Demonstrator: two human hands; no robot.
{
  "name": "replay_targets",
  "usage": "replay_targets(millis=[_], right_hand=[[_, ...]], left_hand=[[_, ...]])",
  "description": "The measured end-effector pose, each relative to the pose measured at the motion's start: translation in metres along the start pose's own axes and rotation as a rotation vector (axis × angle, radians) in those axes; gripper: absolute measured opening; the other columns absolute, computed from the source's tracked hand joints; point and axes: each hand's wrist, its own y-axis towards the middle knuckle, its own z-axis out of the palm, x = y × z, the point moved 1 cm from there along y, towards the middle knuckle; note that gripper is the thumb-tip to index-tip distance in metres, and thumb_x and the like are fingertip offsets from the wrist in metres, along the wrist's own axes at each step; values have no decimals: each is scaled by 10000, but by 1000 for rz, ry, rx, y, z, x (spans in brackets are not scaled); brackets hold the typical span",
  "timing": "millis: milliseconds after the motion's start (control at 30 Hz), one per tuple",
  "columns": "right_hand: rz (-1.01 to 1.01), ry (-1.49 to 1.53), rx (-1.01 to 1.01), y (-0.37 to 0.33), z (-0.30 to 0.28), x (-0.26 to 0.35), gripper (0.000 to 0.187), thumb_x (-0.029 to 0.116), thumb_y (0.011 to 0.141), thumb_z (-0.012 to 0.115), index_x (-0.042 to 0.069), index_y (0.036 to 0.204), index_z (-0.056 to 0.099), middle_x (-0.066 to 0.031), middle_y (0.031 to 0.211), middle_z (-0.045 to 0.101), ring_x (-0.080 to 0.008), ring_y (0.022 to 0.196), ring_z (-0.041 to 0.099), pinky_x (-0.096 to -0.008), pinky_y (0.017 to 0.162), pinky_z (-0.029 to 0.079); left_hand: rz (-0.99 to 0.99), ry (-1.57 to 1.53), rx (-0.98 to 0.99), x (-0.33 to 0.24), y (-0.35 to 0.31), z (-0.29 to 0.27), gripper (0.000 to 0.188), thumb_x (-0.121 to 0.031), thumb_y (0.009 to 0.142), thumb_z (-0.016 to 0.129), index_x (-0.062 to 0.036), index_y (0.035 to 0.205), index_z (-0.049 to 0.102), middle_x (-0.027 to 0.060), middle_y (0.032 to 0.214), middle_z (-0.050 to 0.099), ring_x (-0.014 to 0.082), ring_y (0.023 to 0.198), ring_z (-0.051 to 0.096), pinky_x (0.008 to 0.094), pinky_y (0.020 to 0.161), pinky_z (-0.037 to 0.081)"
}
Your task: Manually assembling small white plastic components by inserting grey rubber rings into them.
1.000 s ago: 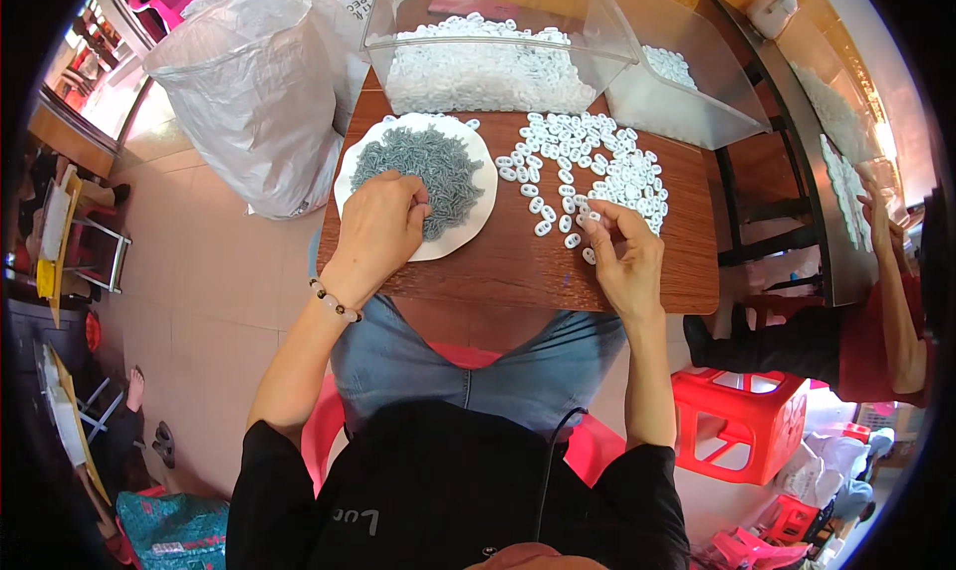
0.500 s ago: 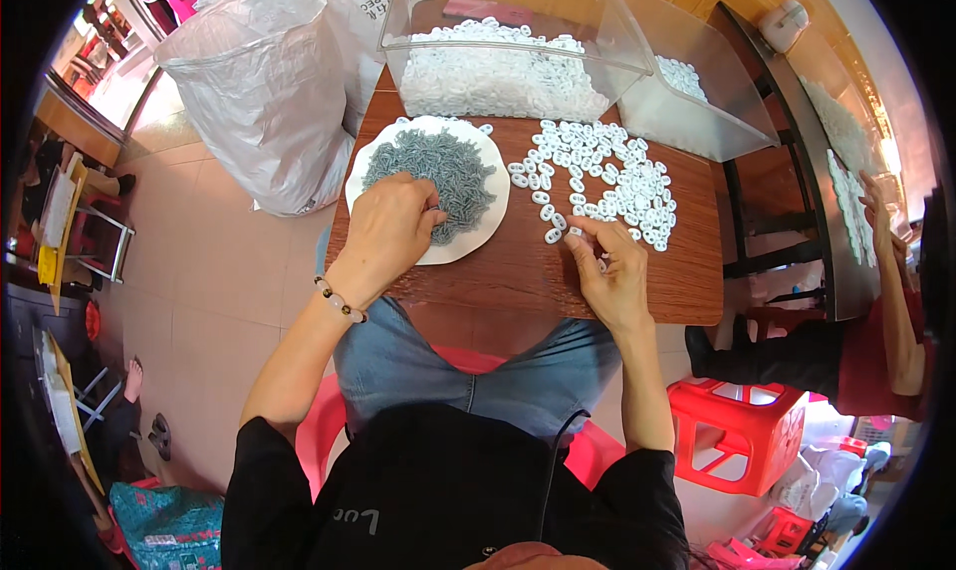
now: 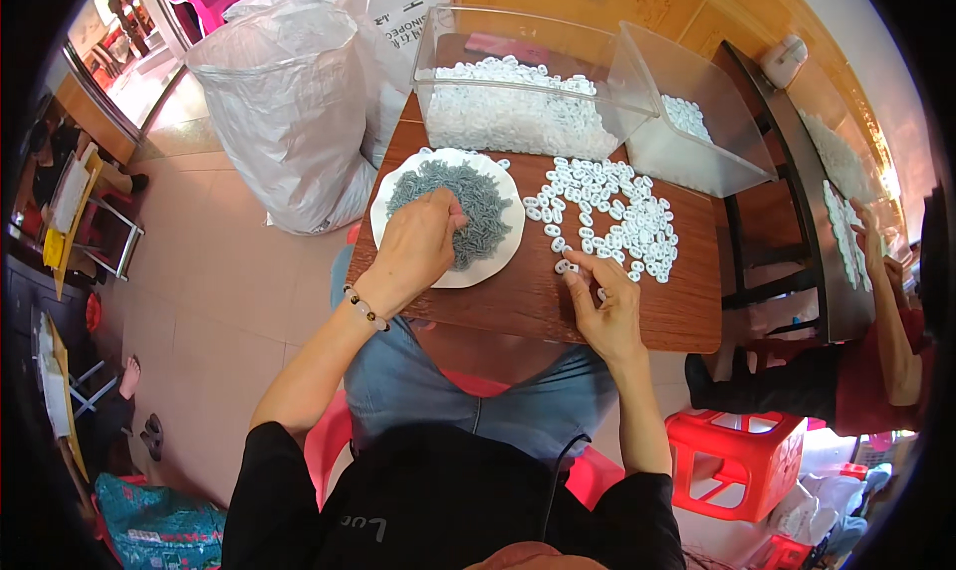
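On the table's left lies a white scalloped plate [image 3: 510, 236] heaped with small thin grey-green pieces [image 3: 482, 207], too small to name. My left hand [image 3: 416, 239], a beaded bracelet on its wrist, is over this heap with fingertips pinched together; what they hold is hidden. To the right spread many loose white oval pieces [image 3: 652, 233], each with two holes. Along the near edge of this spread, my right hand [image 3: 609, 309] pinches one white two-hole oval piece [image 3: 572, 267] between thumb and forefinger, just above the wooden tabletop [image 3: 478, 311].
Behind the plate stands a clear plastic bin [image 3: 518, 137] full of white pieces, with a second clear bin [image 3: 687, 162] at its right. A large white sack [image 3: 289, 122] is at the left. A red stool [image 3: 732, 465] and another person's arms [image 3: 891, 311] are at the right.
The whole scene sits lower in the picture, as my head has shifted. My left fingers have drawn closer together over the heap. My right hand stays near the same loose pieces.
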Motion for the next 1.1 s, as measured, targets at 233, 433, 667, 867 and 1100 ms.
replay_targets(millis=[233,433,667,867,1100], right_hand=[[-112,24,70,11,11,7,168,33,823,635,39,984,680,-74,732,605,-173,645,538,-286,599,429],[-131,106,109,32,32,17,114,51,819,654,26,927,678,-73,713,599,-168,611,525,-282,558,423],[122,295,218,52,57,15,191,182,879,662,-9,873,671,-5,705,633,-48,630,508,-215,581,410],[139,435,223,54,67,13,249,245,903,635,2,860,668,16,691,608,-33,630,478,-202,580,391],[143,577,234,55,68,22,195,196,914,621,9,877,661,56,708,574,13,589,429,-163,505,314]], left_hand=[[-62,-261,-45,-5,5,-8,91,-50,814,623,33,852,624,153,725,644,253,644,599,347,595,459],[-66,-385,-32,-14,4,-6,95,-28,815,643,34,885,657,112,799,656,137,649,574,266,584,450],[4,-478,-98,-26,-10,-7,62,-24,815,608,5,862,635,159,778,624,299,698,612,355,625,463],[-44,-576,-171,-23,-13,-2,57,-35,833,612,1,870,635,133,770,621,267,686,594,334,609,453],[76,-501,-245,-25,-14,-5,58,-18,821,629,-5,875,645,116,768,606,230,680,579,310,597,440]])
